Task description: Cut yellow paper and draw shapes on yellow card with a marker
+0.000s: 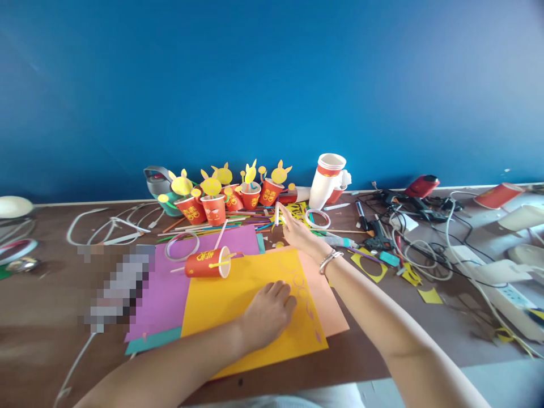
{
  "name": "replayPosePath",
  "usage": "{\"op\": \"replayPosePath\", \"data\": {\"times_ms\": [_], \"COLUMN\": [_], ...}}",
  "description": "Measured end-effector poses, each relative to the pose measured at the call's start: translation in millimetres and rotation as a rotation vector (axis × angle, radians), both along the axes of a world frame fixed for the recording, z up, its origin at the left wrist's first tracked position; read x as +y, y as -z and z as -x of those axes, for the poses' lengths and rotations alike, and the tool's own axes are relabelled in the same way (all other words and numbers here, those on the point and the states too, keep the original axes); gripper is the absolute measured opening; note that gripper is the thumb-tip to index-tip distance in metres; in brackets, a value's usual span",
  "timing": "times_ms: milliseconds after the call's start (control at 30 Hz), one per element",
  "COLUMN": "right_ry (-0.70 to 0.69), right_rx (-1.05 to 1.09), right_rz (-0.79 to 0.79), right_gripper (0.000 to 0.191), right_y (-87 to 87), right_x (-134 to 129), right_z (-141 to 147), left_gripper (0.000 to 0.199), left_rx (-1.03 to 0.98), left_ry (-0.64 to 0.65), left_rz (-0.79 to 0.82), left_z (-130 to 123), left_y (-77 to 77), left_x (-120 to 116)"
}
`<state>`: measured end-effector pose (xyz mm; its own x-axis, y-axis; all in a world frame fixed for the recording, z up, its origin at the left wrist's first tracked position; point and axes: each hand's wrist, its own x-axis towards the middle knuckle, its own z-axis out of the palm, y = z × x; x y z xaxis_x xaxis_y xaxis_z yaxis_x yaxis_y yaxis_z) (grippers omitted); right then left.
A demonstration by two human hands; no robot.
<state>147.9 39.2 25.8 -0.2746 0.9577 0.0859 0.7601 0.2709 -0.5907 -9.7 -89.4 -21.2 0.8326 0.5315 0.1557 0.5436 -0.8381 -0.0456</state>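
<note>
A: The left forearm [199, 354] is nearest; why is its hand on the yellow paper [238, 283]?

B: The left hand [267, 314] is palm down, fingers loosely curled, probably steadying it; what's underneath is hidden.

A: And the right hand [298, 229]?

B: Reaching across the table [46, 311], forefinger extended just beside a white pen [277, 214]. Whether it grips anything, I can't tell.

A: Containers?

B: A red paper cup [199, 264] lies sideways on the yellow paper, a yellow stick [221, 262] at its mouth. Behind, upright red cups [215, 209] carry yellow animal cutouts [181, 186], likely grouped to save space.
</note>
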Motion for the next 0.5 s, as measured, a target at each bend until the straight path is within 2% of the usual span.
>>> {"op": "replayPosePath", "data": {"times_ms": [67, 200, 300, 400, 500], "right_ry": [-0.001, 0.015, -0.072, -0.213, -0.224], "right_rx": [0.233, 0.736, 0.939, 1.045, 0.997], "right_rz": [0.06, 0.342, 0.497, 0.488, 0.317], "right_gripper": [0.058, 0.046, 0.04, 0.026, 0.024], "right_y": [1.8, 4.1, 9.1, 22.0, 36.7], "right_x": [0, -14, -36, -57, -62], "right_z": [-3, -6, -11, -17, -22], "left_gripper": [0.005, 0.004, 0.005, 0.004, 0.003], "left_rx": [-0.003, -0.015, -0.035, -0.048, -0.038], "left_ry": [-0.002, 0.004, 0.007, -0.001, -0.004], "left_rz": [-0.014, -0.04, -0.036, -0.012, 0.02], "left_z": [-1, -1, -1, 0, 0], "left_y": [0.1, -0.5, -0.7, -2.0, -4.4], "left_x": [0, 0, 0, 0, 0]}}
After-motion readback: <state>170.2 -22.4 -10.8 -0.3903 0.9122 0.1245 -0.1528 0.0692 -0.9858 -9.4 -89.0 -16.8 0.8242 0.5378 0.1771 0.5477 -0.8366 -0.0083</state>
